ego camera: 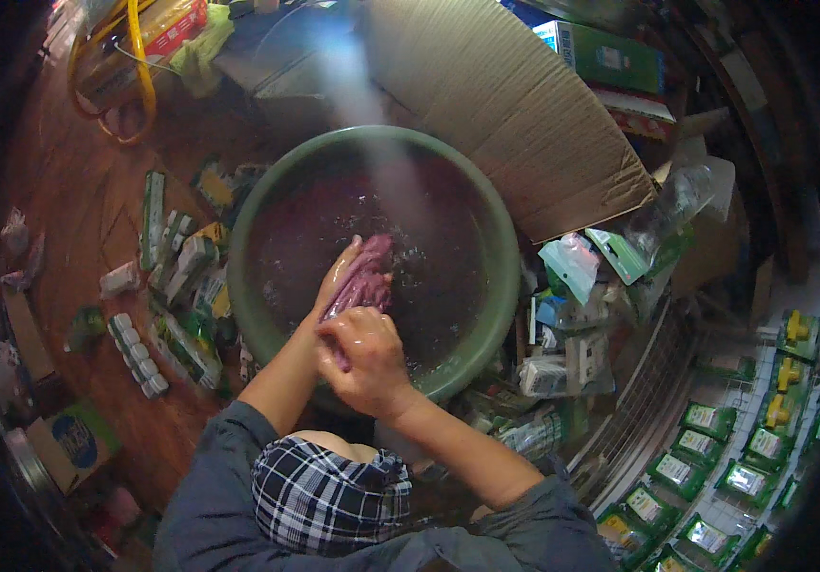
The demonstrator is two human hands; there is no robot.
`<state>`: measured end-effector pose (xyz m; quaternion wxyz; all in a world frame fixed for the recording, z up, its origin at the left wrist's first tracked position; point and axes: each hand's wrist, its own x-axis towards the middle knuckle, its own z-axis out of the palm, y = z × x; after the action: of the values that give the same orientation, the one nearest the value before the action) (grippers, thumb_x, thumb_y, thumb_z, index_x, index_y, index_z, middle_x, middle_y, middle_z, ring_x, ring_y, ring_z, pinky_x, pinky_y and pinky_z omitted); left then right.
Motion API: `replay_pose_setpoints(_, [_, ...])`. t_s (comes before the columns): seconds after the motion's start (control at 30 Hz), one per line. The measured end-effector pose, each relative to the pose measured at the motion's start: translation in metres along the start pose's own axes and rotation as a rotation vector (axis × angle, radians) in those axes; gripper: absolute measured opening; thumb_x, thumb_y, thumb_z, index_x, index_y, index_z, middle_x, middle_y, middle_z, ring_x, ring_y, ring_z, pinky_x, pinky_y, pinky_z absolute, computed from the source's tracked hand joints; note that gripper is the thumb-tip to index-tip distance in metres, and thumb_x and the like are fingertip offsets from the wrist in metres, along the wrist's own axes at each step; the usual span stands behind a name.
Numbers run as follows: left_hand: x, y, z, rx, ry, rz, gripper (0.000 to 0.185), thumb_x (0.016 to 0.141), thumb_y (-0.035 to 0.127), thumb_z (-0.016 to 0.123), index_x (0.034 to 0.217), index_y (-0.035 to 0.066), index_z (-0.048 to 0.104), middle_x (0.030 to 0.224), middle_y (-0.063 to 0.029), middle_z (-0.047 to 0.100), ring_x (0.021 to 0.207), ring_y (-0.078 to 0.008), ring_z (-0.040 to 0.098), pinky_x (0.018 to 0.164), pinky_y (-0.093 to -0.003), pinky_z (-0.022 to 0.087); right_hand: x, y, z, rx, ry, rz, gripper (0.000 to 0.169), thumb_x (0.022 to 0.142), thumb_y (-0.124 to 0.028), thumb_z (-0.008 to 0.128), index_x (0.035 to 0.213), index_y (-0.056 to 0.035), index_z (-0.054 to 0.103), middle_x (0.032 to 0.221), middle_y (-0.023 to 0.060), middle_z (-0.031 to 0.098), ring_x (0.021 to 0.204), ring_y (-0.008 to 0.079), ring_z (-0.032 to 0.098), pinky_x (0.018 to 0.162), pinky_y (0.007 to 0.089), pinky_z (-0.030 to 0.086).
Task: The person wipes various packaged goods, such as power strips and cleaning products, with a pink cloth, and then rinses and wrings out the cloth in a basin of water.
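Note:
A wet purple cloth point(363, 286) is bunched over a wide green plastic basin point(247, 314) of dark, soapy-looking water point(438, 286). My left hand point(338, 275) lies along the left side of the cloth, with the cloth against its palm; most of its fingers are hidden behind the folds. Closed in a fist, my right hand point(367, 350) grips the lower end of the cloth, close to my left wrist. Both hands glisten with water above the near half of the basin. Whatever lies under the dark water cannot be made out.
A large corrugated cardboard sheet point(510, 107) leans by the basin's far right rim. Small packages point(188, 264) litter the wooden floor at left. Plastic packets point(574, 264) lie at right, near a wire rack point(703, 472) of green packs. A yellow looped cord point(144, 64) hangs at upper left.

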<state>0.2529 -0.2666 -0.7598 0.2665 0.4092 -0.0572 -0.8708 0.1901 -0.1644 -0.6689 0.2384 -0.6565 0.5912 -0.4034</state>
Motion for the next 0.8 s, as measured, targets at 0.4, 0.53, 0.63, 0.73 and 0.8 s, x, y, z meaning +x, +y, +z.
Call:
replay_pose_setpoints(0.4, [-0.027, -0.031, 0.032, -0.085, 0.089, 0.143, 0.019, 0.094, 0.029, 0.05, 0.098, 0.012, 0.056, 0.092, 0.0003, 0.059, 0.082, -0.0139, 0.058, 0.071, -0.0304, 0.051, 0.038, 0.095, -0.005, -0.117, 0.314, 0.247, 0.019, 0.081, -0.025, 0.066, 0.077, -0.0078, 0.058, 0.077, 0.0107, 0.058, 0.07, 0.0298, 0.059, 0.062, 0.0385, 0.048])
replay_pose_setpoints(0.53, [-0.028, -0.007, 0.018, 0.383, 0.05, 0.242, 0.034, 0.092, 0.034, 0.054, 0.114, 0.008, 0.055, 0.1, -0.0013, 0.059, 0.094, -0.0139, 0.059, 0.079, -0.0304, 0.048, 0.005, 0.164, -0.011, -0.076, 0.375, 0.484, 0.024, 0.086, -0.026, 0.062, 0.083, -0.0022, 0.056, 0.082, 0.0175, 0.059, 0.076, 0.035, 0.057, 0.069, 0.0401, 0.046])
replay_pose_setpoints(0.63, [-0.018, -0.005, -0.011, 0.907, 0.135, 0.466, 0.057, 0.087, 0.038, 0.06, 0.133, 0.01, 0.043, 0.107, -0.0087, 0.06, 0.099, -0.0224, 0.059, 0.083, -0.0351, 0.048, -0.019, 0.183, -0.019, -0.066, 0.265, 0.625, 0.034, 0.088, -0.033, 0.06, 0.101, -0.0016, 0.055, 0.097, 0.0195, 0.06, 0.087, 0.0368, 0.057, 0.076, 0.0443, 0.045])
replay_pose_setpoints(0.73, [-0.042, 0.009, -0.003, 1.775, 0.351, 0.688, 0.091, 0.069, 0.033, 0.077, 0.144, 0.021, 0.027, 0.134, -0.0202, 0.045, 0.119, -0.0396, 0.047, 0.096, -0.0456, 0.042, -0.028, 0.174, -0.029, -0.176, -0.025, 0.744, 0.039, 0.076, -0.026, 0.07, 0.103, -0.0017, 0.055, 0.095, 0.0179, 0.061, 0.088, 0.0342, 0.059, 0.08, 0.0394, 0.047])
replay_pose_setpoints(0.8, [-0.046, 0.015, 0.0, 1.856, 0.167, 0.733, 0.099, 0.064, 0.031, 0.08, 0.146, 0.022, 0.024, 0.141, -0.0189, 0.037, 0.129, -0.0392, 0.037, 0.103, -0.0455, 0.035, -0.017, 0.161, -0.024, -0.039, -0.1, 0.66, 0.032, 0.074, -0.017, 0.068, 0.101, -0.0021, 0.056, 0.089, 0.0129, 0.061, 0.084, 0.0264, 0.06, 0.077, 0.0352, 0.048])
